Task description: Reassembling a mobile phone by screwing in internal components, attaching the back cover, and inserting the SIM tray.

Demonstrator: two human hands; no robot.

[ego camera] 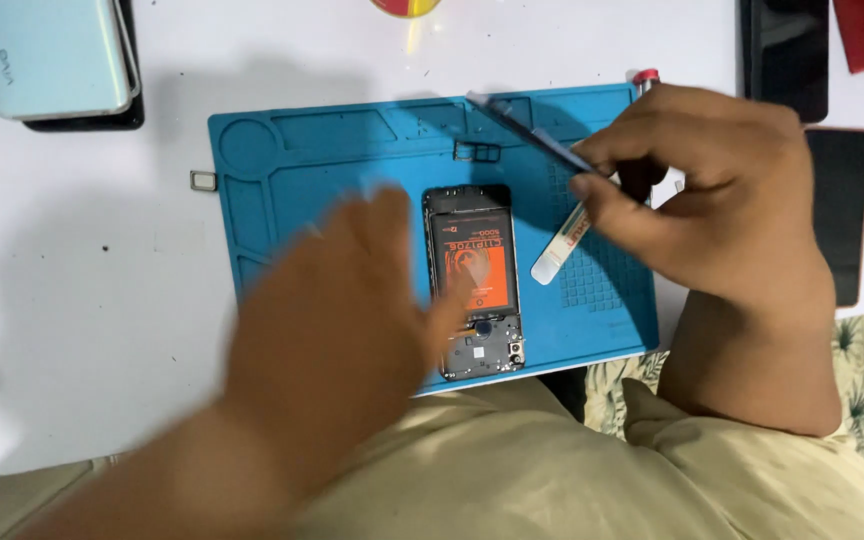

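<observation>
An opened phone (475, 280) with its back cover off lies on a blue repair mat (282, 170), showing an orange-and-black battery. My right hand (712, 200) hovers over the mat's right side and pinches a thin dark tool (527, 128) that points up and left. My left hand (337, 320) is blurred, fingers spread, just left of the phone with a fingertip near the phone's lower part. It holds nothing that I can see.
A white tube with a red cap (572, 235) lies on the mat right of the phone. A pale blue box (47, 55) sits top left, dark phones (837, 210) at the right edge, a small metal tray (202, 181) left of the mat.
</observation>
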